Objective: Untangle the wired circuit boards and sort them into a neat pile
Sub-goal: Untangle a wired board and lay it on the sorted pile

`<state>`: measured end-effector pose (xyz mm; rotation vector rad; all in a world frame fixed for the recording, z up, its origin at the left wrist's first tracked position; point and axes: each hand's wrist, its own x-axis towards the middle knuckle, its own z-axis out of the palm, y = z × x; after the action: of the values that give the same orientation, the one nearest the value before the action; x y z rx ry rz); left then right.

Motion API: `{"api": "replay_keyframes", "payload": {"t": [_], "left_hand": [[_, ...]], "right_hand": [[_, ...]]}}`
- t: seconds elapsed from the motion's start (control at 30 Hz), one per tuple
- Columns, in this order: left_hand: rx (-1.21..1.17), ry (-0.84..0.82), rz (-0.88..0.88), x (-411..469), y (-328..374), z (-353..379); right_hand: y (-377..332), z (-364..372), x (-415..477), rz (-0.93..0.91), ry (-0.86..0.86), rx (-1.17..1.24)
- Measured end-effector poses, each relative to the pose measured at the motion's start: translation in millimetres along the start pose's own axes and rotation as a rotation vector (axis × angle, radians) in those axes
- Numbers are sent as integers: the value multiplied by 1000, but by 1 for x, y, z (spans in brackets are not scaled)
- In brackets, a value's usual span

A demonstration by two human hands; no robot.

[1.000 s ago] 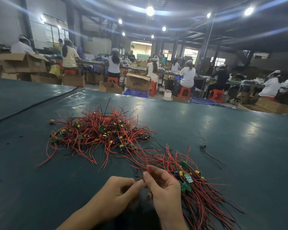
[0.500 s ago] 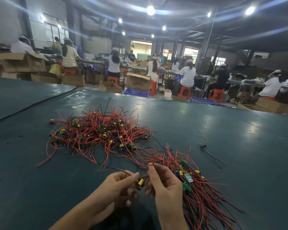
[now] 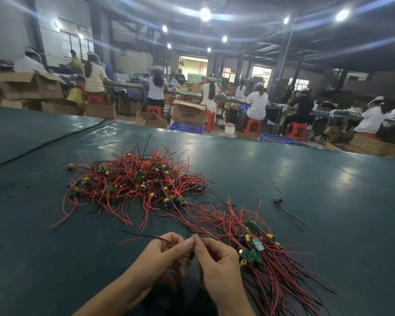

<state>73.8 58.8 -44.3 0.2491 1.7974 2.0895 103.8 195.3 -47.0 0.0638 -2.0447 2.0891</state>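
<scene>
The wired board (image 3: 188,254) sits pinched between the left hand (image 3: 161,255) and right hand (image 3: 217,261). Their fingertips have closed together since a moment ago. It seems free of the tangled heap (image 3: 137,179), ready for the neat pile (image 3: 267,258) on the table (image 3: 328,190).

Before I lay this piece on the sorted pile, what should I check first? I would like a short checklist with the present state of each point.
1. Grip: left hand and right hand both pinch the held wire: ok.
2. Held wire, trailing left, lies apart from the tangled heap: ok.
3. Held wire free of the sorted pile: cannot tell; red wires cross beside the right hand.
4. Sorted pile is beside the right hand: ok.
5. All boards gathered: not ok; a stray board lies alone on the table.
</scene>
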Motion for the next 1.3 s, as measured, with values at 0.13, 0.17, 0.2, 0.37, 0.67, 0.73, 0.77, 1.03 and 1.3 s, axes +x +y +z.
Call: {"api": "replay_keyframes", "payload": {"t": [0.13, 0.17, 0.2, 0.37, 0.67, 0.73, 0.77, 1.03, 1.3], "left_hand": [[49, -87, -54, -3, -2, 4], [43, -84, -31, -3, -2, 5], [28, -68, -3, -3, -1, 5], [70, -2, 123, -2, 2, 3], [198, 55, 311, -4, -2, 6], [206, 66, 325, -4, -3, 5], [207, 72, 338, -4, -3, 5], [108, 224, 424, -7, 10, 4], [164, 171, 384, -6, 5, 6]], "right_hand": [[0, 0, 1, 26, 8, 71], [0, -1, 1, 38, 13, 81], [1, -1, 2, 53, 19, 88], [3, 2, 2, 79, 89, 76], [2, 1, 2, 52, 47, -12], [4, 0, 4, 28, 70, -60], [5, -1, 4, 28, 84, -71], [2, -14, 9, 55, 213, -26], [8, -15, 6, 50, 137, -86]]}}
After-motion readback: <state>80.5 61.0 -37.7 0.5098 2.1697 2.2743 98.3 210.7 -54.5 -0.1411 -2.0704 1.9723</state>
